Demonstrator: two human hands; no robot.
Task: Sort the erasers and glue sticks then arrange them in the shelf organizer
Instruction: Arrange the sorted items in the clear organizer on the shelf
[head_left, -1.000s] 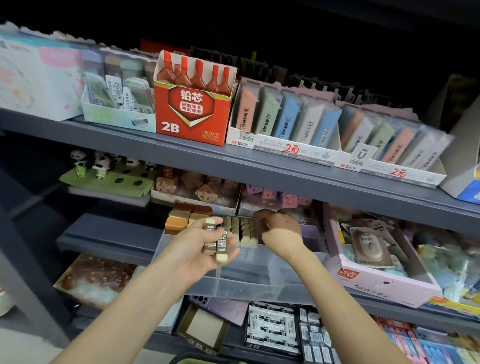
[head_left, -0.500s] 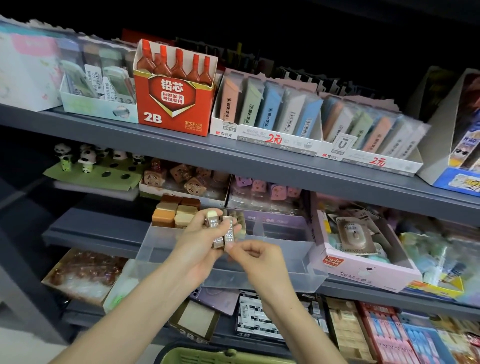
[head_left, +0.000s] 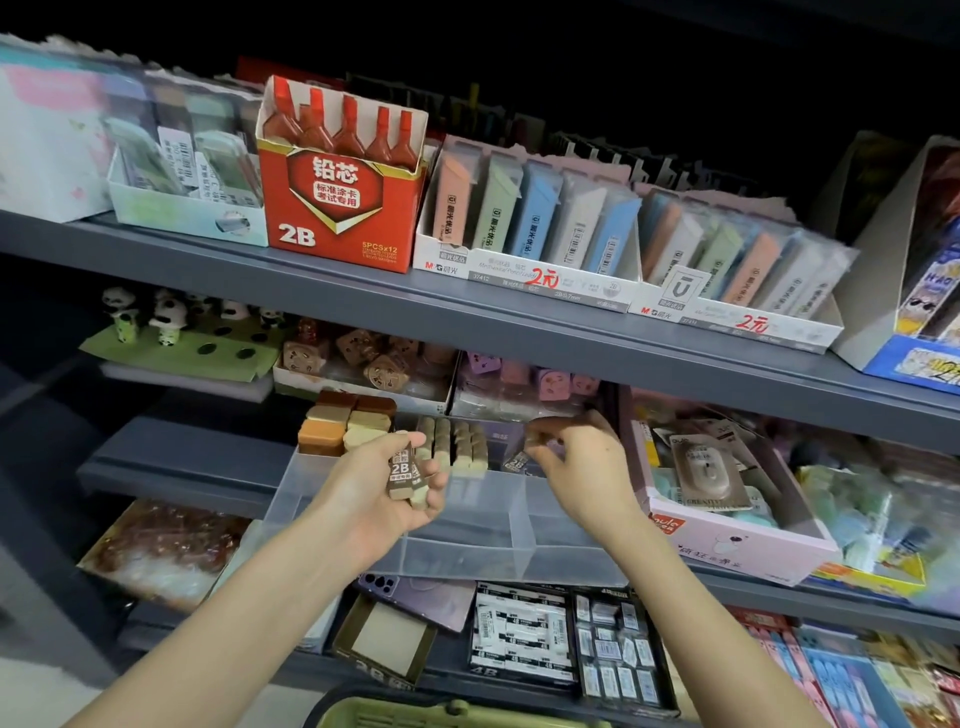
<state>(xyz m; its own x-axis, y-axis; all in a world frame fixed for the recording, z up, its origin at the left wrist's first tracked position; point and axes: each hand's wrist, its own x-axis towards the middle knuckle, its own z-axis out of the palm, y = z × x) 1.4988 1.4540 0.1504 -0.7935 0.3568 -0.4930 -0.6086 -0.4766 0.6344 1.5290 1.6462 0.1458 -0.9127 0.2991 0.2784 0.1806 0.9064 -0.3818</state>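
My left hand (head_left: 374, 499) grips small brown-sleeved 2B erasers (head_left: 405, 475). My right hand (head_left: 576, 457) curls over the clear plastic organizer (head_left: 467, 558); can't tell if it's holding anything. Best to seat each upright, flush against the beige eraser row (head_left: 457, 447).

Bare forearms rise from the bottom edge; left hand (head_left: 374, 493), centre, grips erasers (head_left: 408, 475) palm-up; right hand (head_left: 576, 467), centre-right, pinches its fingertips together.

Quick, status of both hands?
Left hand: holding 2B erasers.
Right hand: curled above organizer; grip cannot be told.
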